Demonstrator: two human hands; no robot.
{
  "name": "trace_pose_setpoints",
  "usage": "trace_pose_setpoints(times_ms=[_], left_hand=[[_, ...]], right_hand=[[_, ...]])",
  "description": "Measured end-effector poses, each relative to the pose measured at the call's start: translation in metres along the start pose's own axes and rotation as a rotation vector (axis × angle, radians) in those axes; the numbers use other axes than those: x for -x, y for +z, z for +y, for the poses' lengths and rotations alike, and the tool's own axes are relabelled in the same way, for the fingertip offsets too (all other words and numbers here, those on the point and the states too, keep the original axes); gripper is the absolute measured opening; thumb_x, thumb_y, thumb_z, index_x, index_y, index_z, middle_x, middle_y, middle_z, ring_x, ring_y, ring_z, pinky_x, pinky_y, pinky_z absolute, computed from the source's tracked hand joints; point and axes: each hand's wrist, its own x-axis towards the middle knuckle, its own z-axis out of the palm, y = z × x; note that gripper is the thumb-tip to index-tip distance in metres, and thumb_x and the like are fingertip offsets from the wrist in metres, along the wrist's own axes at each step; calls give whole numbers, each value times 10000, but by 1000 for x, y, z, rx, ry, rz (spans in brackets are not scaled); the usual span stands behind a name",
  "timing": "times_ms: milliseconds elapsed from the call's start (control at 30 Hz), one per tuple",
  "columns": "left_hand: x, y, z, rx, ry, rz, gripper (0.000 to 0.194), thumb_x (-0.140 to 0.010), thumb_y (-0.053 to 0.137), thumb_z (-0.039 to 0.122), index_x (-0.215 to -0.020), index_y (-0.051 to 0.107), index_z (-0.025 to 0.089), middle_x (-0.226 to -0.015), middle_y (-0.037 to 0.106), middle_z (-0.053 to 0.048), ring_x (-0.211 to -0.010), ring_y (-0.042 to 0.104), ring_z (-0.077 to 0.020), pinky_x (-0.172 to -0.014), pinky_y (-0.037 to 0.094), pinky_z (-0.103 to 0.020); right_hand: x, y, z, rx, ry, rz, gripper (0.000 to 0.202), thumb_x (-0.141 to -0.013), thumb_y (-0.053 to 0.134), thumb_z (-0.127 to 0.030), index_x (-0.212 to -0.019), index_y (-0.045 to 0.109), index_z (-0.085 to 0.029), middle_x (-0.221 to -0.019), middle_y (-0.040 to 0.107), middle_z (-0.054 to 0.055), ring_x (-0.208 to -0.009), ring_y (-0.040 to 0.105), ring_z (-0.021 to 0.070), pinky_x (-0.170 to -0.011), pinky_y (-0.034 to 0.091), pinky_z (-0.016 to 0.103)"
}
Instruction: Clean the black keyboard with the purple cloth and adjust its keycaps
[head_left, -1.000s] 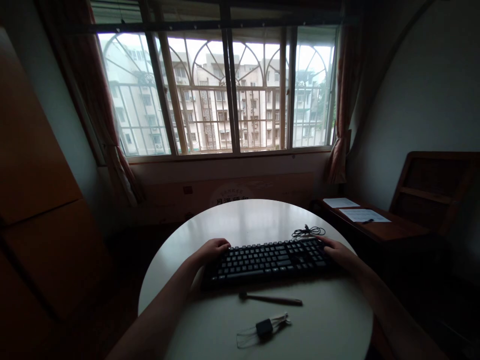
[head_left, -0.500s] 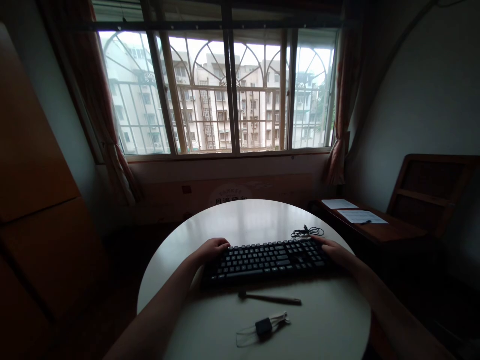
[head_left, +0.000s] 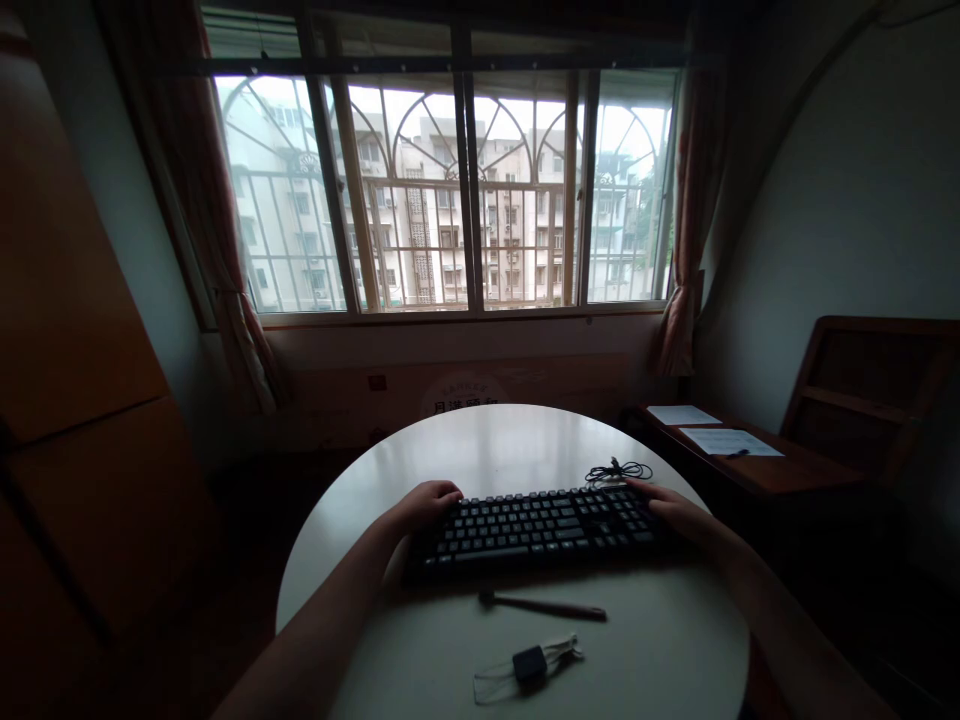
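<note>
A black keyboard [head_left: 536, 528] lies across the white round table [head_left: 337, 530]. My left hand [head_left: 429, 505] grips its left end, the thumb at the back corner. At the right end, my right hand [head_left: 671, 508] holds the other side, fingers along the back edge. A coiled black cable [head_left: 619, 471] rests behind the keyboard near my right fingers. In front of the keyboard is a thin brush-like tool [head_left: 551, 607] with a dark head. Nearer still, a small puller with a black block [head_left: 530, 664] and wire loops lies on the tabletop.
To the right stands a brown wooden surface [head_left: 817, 468] bearing papers [head_left: 731, 442] and a pen [head_left: 738, 454]. An orange-brown cabinet [head_left: 82, 400] is at the left. Behind the table are a barred window and curtains.
The whole view has shifted slightly, with the scene sitting a little lower in the picture. Both hands keep their hold on the keyboard.
</note>
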Motion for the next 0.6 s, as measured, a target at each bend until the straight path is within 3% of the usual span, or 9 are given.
trace_pose_setpoints(times_ms=[200,433,600], left_hand=[[1,0,2,10,-9,0,408,-829,475,468,-995,701,172,-1002,715,-56,-944,636,-237,-796,460,-286],[0,1,0,13,3,5,413,-825,476,484,-983,703,178,-998,717,-50,-939,635,-233,-797,461,-283],[1,0,1,15,-12,-2,416,-823,473,480,-991,703,178,-1004,715,-53,-943,633,-235,-791,463,-285]], right_hand=[[1,1,-3,44,35,36,674,-663,486,-217,-1330,584,-215,-1354,595,51,-1254,531,294,-1070,394,431],[3,6,-10,95,38,144,605,-662,498,-228,-1244,657,-186,-1300,634,71,-1259,526,290,-1109,349,412],[7,2,-14,52,5,59,604,-648,515,-231,-1231,670,-201,-1363,584,71,-1334,437,325,-1146,278,457]])
